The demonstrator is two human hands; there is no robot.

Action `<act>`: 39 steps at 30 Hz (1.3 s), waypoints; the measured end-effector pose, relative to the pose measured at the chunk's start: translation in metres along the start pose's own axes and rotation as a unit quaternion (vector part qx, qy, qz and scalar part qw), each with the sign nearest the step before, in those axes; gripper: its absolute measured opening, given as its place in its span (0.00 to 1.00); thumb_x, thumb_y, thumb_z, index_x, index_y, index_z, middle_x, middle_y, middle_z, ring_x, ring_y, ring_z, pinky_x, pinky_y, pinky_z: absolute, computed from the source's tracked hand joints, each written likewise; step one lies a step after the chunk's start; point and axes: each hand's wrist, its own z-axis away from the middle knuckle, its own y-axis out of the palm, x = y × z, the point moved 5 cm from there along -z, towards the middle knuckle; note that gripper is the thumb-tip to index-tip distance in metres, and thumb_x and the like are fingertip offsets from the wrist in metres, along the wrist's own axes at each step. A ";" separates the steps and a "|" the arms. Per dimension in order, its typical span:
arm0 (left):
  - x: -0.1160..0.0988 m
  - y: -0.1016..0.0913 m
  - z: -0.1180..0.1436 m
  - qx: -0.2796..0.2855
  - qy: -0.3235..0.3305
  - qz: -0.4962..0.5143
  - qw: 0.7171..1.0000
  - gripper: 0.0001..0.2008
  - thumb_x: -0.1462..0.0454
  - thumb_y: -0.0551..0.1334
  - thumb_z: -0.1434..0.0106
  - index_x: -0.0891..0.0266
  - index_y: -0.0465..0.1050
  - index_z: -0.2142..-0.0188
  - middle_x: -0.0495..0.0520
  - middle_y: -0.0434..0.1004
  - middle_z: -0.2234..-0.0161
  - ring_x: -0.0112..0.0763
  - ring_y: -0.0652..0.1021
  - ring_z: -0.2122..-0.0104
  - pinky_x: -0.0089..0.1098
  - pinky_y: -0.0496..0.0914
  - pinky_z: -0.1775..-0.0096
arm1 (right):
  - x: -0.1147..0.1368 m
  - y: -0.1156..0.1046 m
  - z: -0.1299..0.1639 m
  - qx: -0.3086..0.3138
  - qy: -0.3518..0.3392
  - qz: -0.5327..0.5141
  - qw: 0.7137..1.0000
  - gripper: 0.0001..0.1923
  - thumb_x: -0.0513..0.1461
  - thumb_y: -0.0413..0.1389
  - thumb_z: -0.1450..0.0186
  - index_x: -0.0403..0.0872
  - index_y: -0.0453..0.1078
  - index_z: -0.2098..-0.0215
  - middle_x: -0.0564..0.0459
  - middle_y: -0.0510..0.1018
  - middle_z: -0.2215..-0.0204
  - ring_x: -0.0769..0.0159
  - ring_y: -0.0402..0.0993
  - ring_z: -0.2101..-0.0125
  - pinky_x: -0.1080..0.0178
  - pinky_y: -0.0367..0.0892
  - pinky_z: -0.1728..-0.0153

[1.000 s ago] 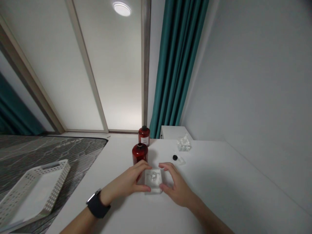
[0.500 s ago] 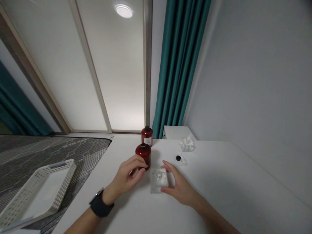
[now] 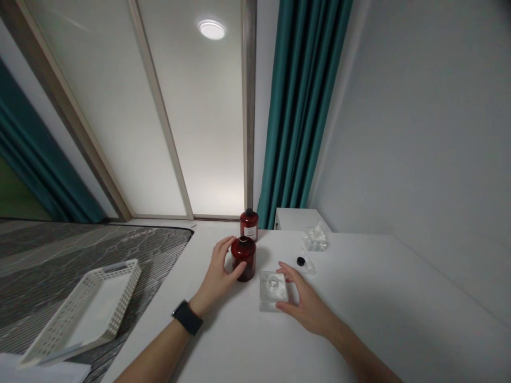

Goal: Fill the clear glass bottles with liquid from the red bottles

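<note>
My left hand (image 3: 222,269), with a dark watch on its wrist, is wrapped round the left side of a dark red bottle (image 3: 244,266) with an open neck. Its thumb lies across the bottle's front and the fingers reach behind. A square clear glass bottle (image 3: 273,292) stands just to the right on the white table. Thumb and fingers of my right hand (image 3: 303,303) hold it by its right side. Behind the open red bottle is a second red bottle (image 3: 249,223) with a white label and black cap. A small black cap (image 3: 301,261) lies beyond my right hand.
Crumpled clear plastic (image 3: 316,238) sits at the back right of the white table (image 3: 247,346). A white cabinet (image 3: 299,218) stands behind it. To the left, a white perforated basket (image 3: 88,303) rests on a grey patterned surface.
My left hand has gone from loosely curled fingers in front of the open red bottle to a grasp round its left side. My right hand stays at the glass bottle. The view has shifted slightly.
</note>
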 end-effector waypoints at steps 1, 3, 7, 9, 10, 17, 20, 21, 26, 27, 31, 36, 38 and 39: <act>-0.001 -0.002 0.000 -0.013 0.005 -0.006 1.000 0.24 0.62 0.63 0.36 0.57 0.61 0.42 0.61 0.63 0.41 0.48 0.67 0.40 0.53 0.64 0.40 | 0.000 0.000 0.000 0.002 0.000 0.003 1.000 0.42 0.35 0.63 0.41 0.55 0.53 0.32 0.46 0.67 0.38 0.52 0.65 0.41 0.45 0.58 0.38; -0.003 -0.009 0.000 -0.039 0.025 -0.018 0.999 0.19 0.61 0.63 0.36 0.59 0.64 0.47 0.61 0.66 0.44 0.48 0.69 0.42 0.53 0.66 0.41 | 0.000 0.001 0.000 0.004 0.001 0.007 1.000 0.42 0.35 0.63 0.41 0.54 0.53 0.32 0.46 0.66 0.38 0.53 0.65 0.41 0.46 0.58 0.38; -0.007 -0.019 -0.001 -0.039 0.065 -0.009 0.997 0.08 0.64 0.59 0.34 0.59 0.64 0.55 0.63 0.68 0.43 0.48 0.70 0.43 0.55 0.65 0.42 | 0.001 0.002 0.000 0.007 -0.003 0.014 1.000 0.43 0.35 0.62 0.41 0.54 0.52 0.31 0.46 0.65 0.37 0.54 0.65 0.41 0.46 0.58 0.38; -0.009 -0.020 -0.001 -0.013 0.081 0.025 0.996 0.07 0.66 0.57 0.33 0.58 0.63 0.55 0.63 0.69 0.42 0.47 0.70 0.42 0.54 0.64 0.41 | 0.001 0.002 0.000 0.009 -0.002 0.016 1.000 0.42 0.35 0.62 0.41 0.54 0.51 0.32 0.45 0.66 0.38 0.53 0.65 0.41 0.46 0.57 0.38; -0.011 -0.020 -0.001 0.002 0.088 0.043 0.995 0.09 0.66 0.57 0.33 0.58 0.63 0.54 0.63 0.69 0.42 0.47 0.71 0.41 0.54 0.65 0.41 | 0.001 0.002 0.000 0.009 -0.002 0.016 1.000 0.42 0.35 0.62 0.41 0.54 0.51 0.32 0.45 0.66 0.38 0.53 0.65 0.41 0.46 0.57 0.38; -0.017 -0.013 0.002 0.020 0.062 0.064 0.996 0.23 0.63 0.66 0.39 0.59 0.63 0.46 0.60 0.68 0.48 0.47 0.72 0.47 0.52 0.68 0.44 | -0.002 0.001 0.001 0.000 -0.005 0.010 1.000 0.42 0.36 0.63 0.40 0.56 0.52 0.31 0.46 0.65 0.37 0.52 0.65 0.41 0.45 0.61 0.40; -0.015 -0.010 0.001 0.022 0.032 0.089 0.995 0.26 0.62 0.69 0.43 0.58 0.64 0.46 0.57 0.66 0.50 0.45 0.73 0.50 0.49 0.70 0.47 | -0.003 0.002 0.001 0.000 -0.006 0.006 1.000 0.42 0.36 0.62 0.40 0.56 0.52 0.31 0.46 0.65 0.37 0.52 0.65 0.41 0.45 0.61 0.40; -0.014 -0.008 0.001 0.024 0.026 0.095 0.995 0.27 0.62 0.70 0.44 0.57 0.65 0.46 0.57 0.66 0.50 0.46 0.72 0.50 0.50 0.69 0.46 | -0.002 0.002 0.001 0.000 -0.007 0.005 1.000 0.42 0.35 0.62 0.40 0.56 0.52 0.31 0.46 0.65 0.37 0.52 0.65 0.41 0.45 0.60 0.40; -0.009 0.004 -0.001 0.040 -0.019 0.216 0.975 0.23 0.63 0.70 0.47 0.58 0.64 0.54 0.62 0.65 0.41 0.50 0.69 0.42 0.51 0.64 0.42 | 0.004 0.002 0.001 -0.009 -0.015 0.008 1.000 0.41 0.35 0.62 0.41 0.54 0.54 0.33 0.45 0.65 0.38 0.53 0.66 0.41 0.45 0.58 0.38; -0.008 0.008 0.000 0.039 -0.038 0.249 0.967 0.23 0.64 0.70 0.47 0.57 0.61 0.55 0.62 0.67 0.42 0.48 0.71 0.43 0.50 0.64 0.43 | 0.006 0.003 0.000 -0.011 -0.020 0.009 1.000 0.40 0.35 0.62 0.41 0.54 0.56 0.33 0.45 0.65 0.39 0.53 0.65 0.41 0.46 0.58 0.37; -0.004 0.015 0.006 0.002 -0.087 0.289 0.953 0.29 0.67 0.70 0.50 0.56 0.58 0.53 0.57 0.74 0.50 0.43 0.76 0.49 0.47 0.66 0.44 | 0.005 0.009 -0.002 -0.013 -0.029 0.002 1.000 0.36 0.35 0.62 0.42 0.51 0.60 0.37 0.44 0.66 0.41 0.53 0.64 0.39 0.48 0.58 0.37; -0.006 0.021 0.008 0.043 -0.074 0.298 0.951 0.37 0.62 0.75 0.53 0.58 0.63 0.45 0.59 0.71 0.45 0.47 0.73 0.46 0.44 0.66 0.43 | -0.010 0.020 -0.004 -0.010 0.055 -0.033 0.998 0.51 0.35 0.66 0.46 0.53 0.47 0.30 0.44 0.61 0.35 0.51 0.61 0.36 0.46 0.54 0.35; -0.005 0.025 0.009 0.083 -0.084 0.308 0.944 0.38 0.60 0.76 0.53 0.59 0.64 0.44 0.59 0.73 0.47 0.48 0.75 0.49 0.43 0.68 0.46 | -0.011 0.023 -0.005 -0.005 0.066 -0.035 0.997 0.52 0.36 0.66 0.46 0.51 0.45 0.30 0.43 0.60 0.34 0.50 0.59 0.35 0.46 0.53 0.35; -0.003 0.026 0.009 0.096 -0.094 0.309 0.942 0.39 0.59 0.76 0.53 0.60 0.64 0.44 0.59 0.75 0.49 0.48 0.76 0.51 0.43 0.68 0.48 | -0.010 0.023 -0.005 -0.004 0.068 -0.037 0.997 0.52 0.36 0.66 0.46 0.51 0.45 0.30 0.42 0.61 0.34 0.50 0.60 0.36 0.46 0.54 0.35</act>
